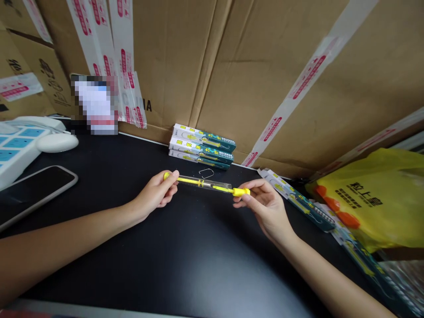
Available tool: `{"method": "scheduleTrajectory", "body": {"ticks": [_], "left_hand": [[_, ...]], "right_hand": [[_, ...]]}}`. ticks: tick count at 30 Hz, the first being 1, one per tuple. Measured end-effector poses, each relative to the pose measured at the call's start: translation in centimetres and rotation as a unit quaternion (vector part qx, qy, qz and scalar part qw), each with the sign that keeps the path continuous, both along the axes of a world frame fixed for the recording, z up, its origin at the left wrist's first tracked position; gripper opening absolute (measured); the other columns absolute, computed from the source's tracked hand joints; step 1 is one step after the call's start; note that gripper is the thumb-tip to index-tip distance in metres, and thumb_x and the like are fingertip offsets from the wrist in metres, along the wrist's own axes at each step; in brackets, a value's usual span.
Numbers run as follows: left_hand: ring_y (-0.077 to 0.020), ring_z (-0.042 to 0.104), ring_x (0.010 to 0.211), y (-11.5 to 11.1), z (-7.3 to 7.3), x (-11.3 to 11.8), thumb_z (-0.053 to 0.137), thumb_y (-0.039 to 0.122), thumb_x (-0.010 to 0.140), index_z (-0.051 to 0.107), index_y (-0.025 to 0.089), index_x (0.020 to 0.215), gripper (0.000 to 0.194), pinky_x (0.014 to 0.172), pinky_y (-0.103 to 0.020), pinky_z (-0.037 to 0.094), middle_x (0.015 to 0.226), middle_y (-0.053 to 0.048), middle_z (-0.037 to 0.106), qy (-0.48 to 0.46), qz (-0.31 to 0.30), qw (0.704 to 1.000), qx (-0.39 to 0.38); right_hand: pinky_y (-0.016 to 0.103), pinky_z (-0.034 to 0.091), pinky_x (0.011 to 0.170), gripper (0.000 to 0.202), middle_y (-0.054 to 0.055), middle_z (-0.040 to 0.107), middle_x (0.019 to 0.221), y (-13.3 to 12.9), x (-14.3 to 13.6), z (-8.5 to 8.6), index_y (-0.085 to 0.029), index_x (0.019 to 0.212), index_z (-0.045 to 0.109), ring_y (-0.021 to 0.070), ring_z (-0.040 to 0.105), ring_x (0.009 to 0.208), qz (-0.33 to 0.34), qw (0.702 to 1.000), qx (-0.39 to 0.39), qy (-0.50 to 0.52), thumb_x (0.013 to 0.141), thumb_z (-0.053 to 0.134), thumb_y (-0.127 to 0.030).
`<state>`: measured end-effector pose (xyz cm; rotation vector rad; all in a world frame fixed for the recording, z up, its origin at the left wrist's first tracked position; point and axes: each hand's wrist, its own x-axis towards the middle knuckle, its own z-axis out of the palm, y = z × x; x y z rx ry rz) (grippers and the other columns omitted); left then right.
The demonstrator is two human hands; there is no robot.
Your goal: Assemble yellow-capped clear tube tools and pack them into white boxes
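Between my hands, above the black table point(198, 247), a clear tube point(220, 184) with yellow parts inside lies nearly level. My left hand point(157, 190) is closed on its yellow left end. The fingers of my right hand point(265, 203) pinch the yellow cap point(241, 192) at the other end, where a yellow rod runs from the cap into the tube. Just behind the tube, a thin bent metal wire point(206, 173) rests on the table. Small printed boxes point(202, 148) are stacked farther back, against the cardboard.
More printed boxes point(298, 201) lie at the right beside a yellow plastic bag point(374, 198). At the left are a phone point(36, 192), a white mouse point(57, 142) and a power strip point(20, 143). Large taped cardboard point(265, 57) stands behind the table.
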<state>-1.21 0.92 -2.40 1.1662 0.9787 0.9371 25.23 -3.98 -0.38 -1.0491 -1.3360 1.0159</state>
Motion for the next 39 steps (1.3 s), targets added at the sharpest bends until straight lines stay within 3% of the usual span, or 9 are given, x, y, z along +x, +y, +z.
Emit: {"method": "scheduleTrajectory", "body": {"ticks": [13, 24, 30, 39], "left_hand": [[-0.0005, 0.030, 0.036, -0.21, 0.03, 0.14, 0.046, 0.045, 0.092, 0.038, 0.020, 0.074, 0.033, 0.033, -0.011, 0.019, 0.057, 0.008, 0.040, 0.038, -0.022, 0.998, 0.034], [-0.0002, 0.030, 0.036, -0.12, -0.05, 0.04, 0.045, 0.046, 0.093, 0.037, 0.019, 0.074, 0.034, 0.033, -0.011, 0.018, 0.057, 0.008, 0.042, 0.048, -0.026, 0.998, 0.023], [-0.0002, 0.030, 0.037, -0.10, 0.05, 0.08, 0.045, 0.046, 0.093, 0.037, 0.019, 0.072, 0.035, 0.033, -0.011, 0.019, 0.057, 0.008, 0.042, 0.053, -0.023, 0.998, 0.034], [-0.0007, 0.030, 0.036, -0.10, -0.09, 0.03, 0.044, 0.047, 0.093, 0.038, 0.019, 0.074, 0.034, 0.033, -0.011, 0.019, 0.056, 0.008, 0.042, 0.050, -0.036, 0.998, 0.032]], "right_hand": [[0.023, 0.054, 0.049, 0.021, 0.000, 0.063, 0.066, -0.36, -0.28, 0.25, -0.019, 0.081, 0.060, 0.0117, 0.060, 0.056, -0.004, 0.997, 0.009, -0.074, 0.081, 0.069, -0.038], [0.022, 0.052, 0.052, 0.013, -0.001, 0.060, 0.072, -0.65, -0.40, -0.23, -0.021, 0.089, 0.060, 0.0099, 0.058, 0.058, 0.016, 0.993, 0.032, -0.108, 0.084, 0.067, -0.030], [0.023, 0.053, 0.056, 0.012, 0.002, 0.055, 0.092, -0.64, -0.20, -0.43, -0.023, 0.095, 0.059, 0.0104, 0.055, 0.069, 0.034, 0.984, 0.101, -0.143, 0.085, 0.065, -0.020], [0.027, 0.052, 0.066, 0.028, 0.006, 0.058, 0.096, -0.42, 0.38, -0.48, -0.023, 0.102, 0.058, 0.0171, 0.058, 0.088, 0.030, 0.934, 0.240, -0.262, 0.081, 0.065, -0.006]]}}
